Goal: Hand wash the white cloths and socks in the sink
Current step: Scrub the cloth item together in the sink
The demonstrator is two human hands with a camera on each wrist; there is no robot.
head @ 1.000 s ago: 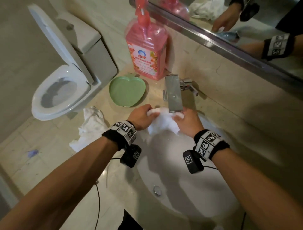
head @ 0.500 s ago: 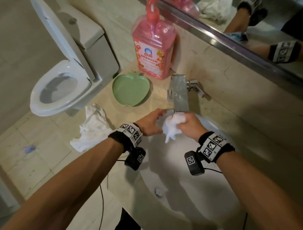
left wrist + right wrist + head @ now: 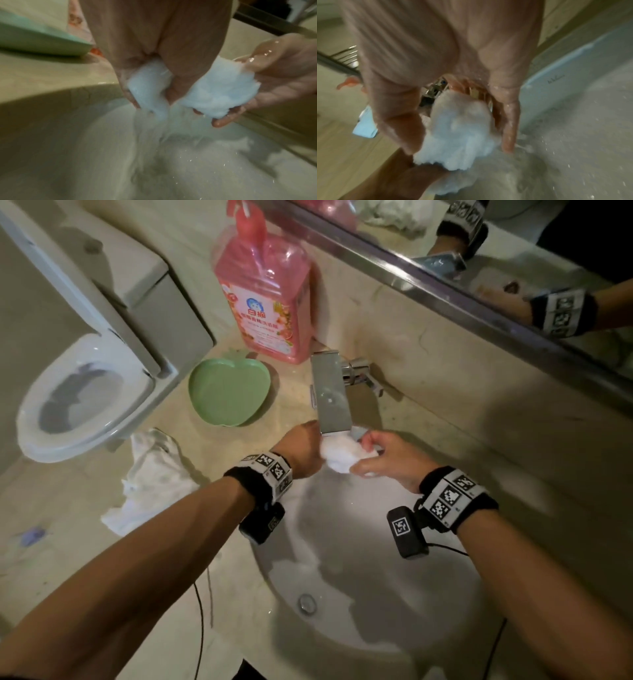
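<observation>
Your left hand and right hand both grip one wet white cloth bunched between them under the faucet at the sink's back rim, while one more crumpled white cloth lies at the countertop's left edge

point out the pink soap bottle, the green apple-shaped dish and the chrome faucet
pink soap bottle (image 3: 265,299), head view, on its front label
green apple-shaped dish (image 3: 228,392), head view, on its inner floor
chrome faucet (image 3: 331,395), head view, on the flat spout top
</observation>
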